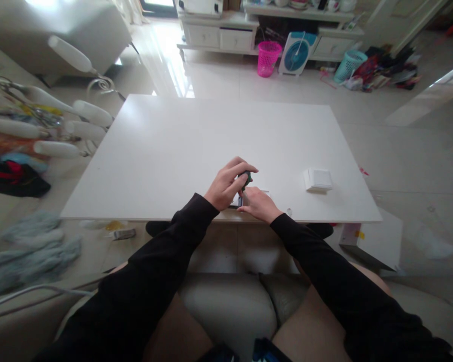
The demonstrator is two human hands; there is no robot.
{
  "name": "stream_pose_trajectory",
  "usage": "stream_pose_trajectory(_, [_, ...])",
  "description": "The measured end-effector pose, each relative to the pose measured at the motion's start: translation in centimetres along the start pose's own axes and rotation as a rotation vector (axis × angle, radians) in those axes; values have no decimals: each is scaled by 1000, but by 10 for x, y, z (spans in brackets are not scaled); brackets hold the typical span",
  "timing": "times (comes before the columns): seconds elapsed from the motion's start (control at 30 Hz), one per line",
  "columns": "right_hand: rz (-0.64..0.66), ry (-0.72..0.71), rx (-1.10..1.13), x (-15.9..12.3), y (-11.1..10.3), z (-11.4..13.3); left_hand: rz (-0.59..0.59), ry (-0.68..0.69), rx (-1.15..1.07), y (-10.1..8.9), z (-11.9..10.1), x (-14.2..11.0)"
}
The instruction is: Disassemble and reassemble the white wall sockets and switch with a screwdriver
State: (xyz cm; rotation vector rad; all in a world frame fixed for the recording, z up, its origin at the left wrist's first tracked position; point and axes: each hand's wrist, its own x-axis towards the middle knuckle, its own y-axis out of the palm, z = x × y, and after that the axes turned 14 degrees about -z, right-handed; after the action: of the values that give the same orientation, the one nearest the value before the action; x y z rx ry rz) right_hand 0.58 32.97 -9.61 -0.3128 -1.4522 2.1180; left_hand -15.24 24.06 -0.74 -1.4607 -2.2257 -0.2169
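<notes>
Close to the table's near edge, my left hand (228,182) is closed round the dark green-and-black handle of what looks like a screwdriver (244,178), its handle end facing up. Just right of it, my right hand (259,203) is closed low at the edge. Its fingers and thumb grip a small flat white-and-dark piece (235,202) beneath the tool. Both hands cover most of that piece, and the tool's tip is hidden. A small clear round bit (289,211) lies right of my right hand.
The white table (196,136) spans the middle. White square pieces (317,180) are stacked on its right side. Lamp arms with white shades (92,113) reach its left edge. Beyond stand a pink basket (268,59), a blue fan (296,54) and a white cabinet (236,40).
</notes>
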Motion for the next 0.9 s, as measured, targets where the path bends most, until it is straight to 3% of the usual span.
stream_pose_trajectory(0.13, [-3, -8, 29, -1, -4, 2, -79, -71, 11, -3, 1, 4])
stream_pose_trajectory(0.37, [-5, -8, 19, -1, -3, 1, -260, -82, 33, 3, 10, 4])
stream_pose_trajectory(0.63, [-25, -17, 29, -1, 1, -1, -72, -175, -113, 5, 7, -3])
stream_pose_trajectory(0.9, [-22, -18, 13, -1, -1, 0, -182, -151, -25, 3, 11, 3])
